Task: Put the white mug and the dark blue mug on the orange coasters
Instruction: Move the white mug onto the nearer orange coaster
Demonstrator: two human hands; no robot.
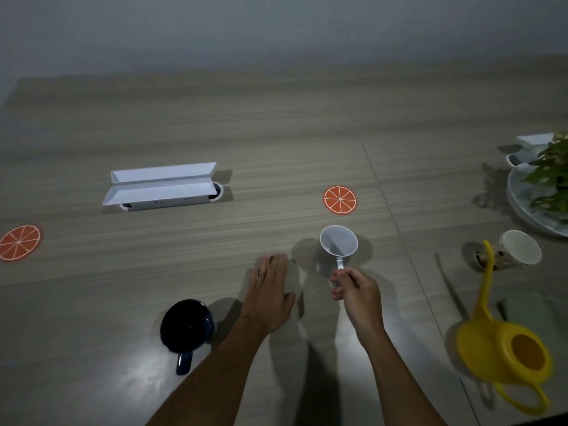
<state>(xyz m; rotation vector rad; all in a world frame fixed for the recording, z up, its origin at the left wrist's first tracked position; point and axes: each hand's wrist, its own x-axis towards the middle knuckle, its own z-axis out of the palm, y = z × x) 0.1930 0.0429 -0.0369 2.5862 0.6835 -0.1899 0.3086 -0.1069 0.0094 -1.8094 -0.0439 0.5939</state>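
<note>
From the head camera: the right hand point(356, 287) is pinched tight on the handle of the white mug point(338, 243), the mug's mouth turned up toward the camera, and whether its base touches the table point(276, 124) or hangs just above it cannot be told. That mug sits just short of the nearer orange coaster point(340, 200), which lies bare beyond it. Over to the left hand point(270, 290): fingers flat and spread, palm down, grasping nothing, low over the wood beside the white mug. The dark blue mug point(187, 325) stands on the table near the person's left forearm, handle pointing back toward the person, untouched. The second orange coaster point(20, 242) is far out at the left edge, well apart from both mugs, also bare. Behind, a white cable box point(161, 187) with its flaps open. On the right side: a yellow watering can point(504, 348), a patterned cup point(510, 250) tipped on its side, and a potted plant point(550, 173) on a plate point(522, 207)
</note>
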